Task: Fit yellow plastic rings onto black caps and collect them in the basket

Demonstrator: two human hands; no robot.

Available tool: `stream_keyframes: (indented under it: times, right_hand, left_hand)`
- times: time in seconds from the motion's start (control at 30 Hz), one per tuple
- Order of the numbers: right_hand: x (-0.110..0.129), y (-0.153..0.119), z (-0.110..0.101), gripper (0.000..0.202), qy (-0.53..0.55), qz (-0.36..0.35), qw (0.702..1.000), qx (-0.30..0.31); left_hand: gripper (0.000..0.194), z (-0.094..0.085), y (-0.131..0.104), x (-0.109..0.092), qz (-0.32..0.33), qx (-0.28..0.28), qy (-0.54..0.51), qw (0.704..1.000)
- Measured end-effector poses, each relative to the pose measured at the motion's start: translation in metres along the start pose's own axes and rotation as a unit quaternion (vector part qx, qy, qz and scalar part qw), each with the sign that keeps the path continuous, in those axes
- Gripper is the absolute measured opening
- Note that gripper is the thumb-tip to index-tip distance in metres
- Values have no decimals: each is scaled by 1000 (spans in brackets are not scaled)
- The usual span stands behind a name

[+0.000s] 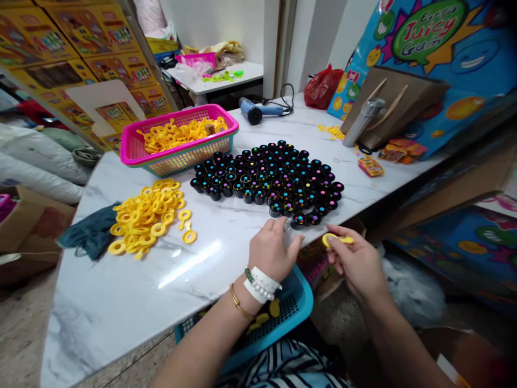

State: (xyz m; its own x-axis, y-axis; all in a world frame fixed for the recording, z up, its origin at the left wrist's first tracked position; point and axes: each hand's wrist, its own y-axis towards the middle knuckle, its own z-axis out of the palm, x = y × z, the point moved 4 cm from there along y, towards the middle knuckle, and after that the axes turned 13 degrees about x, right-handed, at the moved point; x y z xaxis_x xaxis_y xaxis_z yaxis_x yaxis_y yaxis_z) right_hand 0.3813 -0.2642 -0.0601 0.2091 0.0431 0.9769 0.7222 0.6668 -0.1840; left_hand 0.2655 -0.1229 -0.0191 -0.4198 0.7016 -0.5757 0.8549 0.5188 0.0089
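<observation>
My right hand (359,264), off the table's front edge, pinches a yellow plastic ring piece with a short stem (332,240) between thumb and fingers. Beside the near edge of a cluster of small black cups (248,195), my left hand (272,248) is palm down, thumb and fingers apart, with nothing visible in it. The cups stand upright close together, with coloured dots inside. Whether my left fingertips touch a cup, I cannot tell. A loose pile of similar yellow ring pieces (149,215) lies on the left of the white table (194,307).
Behind the pile stands a pink basket (133,145) of yellow pieces. A blue basket (305,302) with yellow discs sits on my lap, below the table edge. A blue hair dryer (258,110), a brown paper bag (420,97) and a dark cloth (91,229) rest on the table.
</observation>
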Motion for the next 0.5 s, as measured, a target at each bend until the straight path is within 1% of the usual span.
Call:
stream_keyframes:
  times: [0.1, 0.2, 0.33, 0.43, 0.5]
  right_hand:
    - [7, 9, -5, 41, -42, -2, 999, 3]
    - [10, 16, 2, 34, -60, 5, 998, 22]
    - [8, 24, 10, 31, -50, -5, 998, 32]
    - [5, 27, 12, 32, -44, -6, 998, 34]
    - [4, 29, 13, 33, -45, 2, 998, 33]
  left_hand:
    - [43, 7, 6, -5, -17, -8, 36, 999]
    - [41, 11, 13, -8, -33, -16, 60, 998]
    - [30, 15, 20, -11, -51, -27, 72, 996]
    - [23, 13, 16, -11, -51, -38, 64, 996]
    - [21, 6, 7, -6, -46, -45, 59, 996]
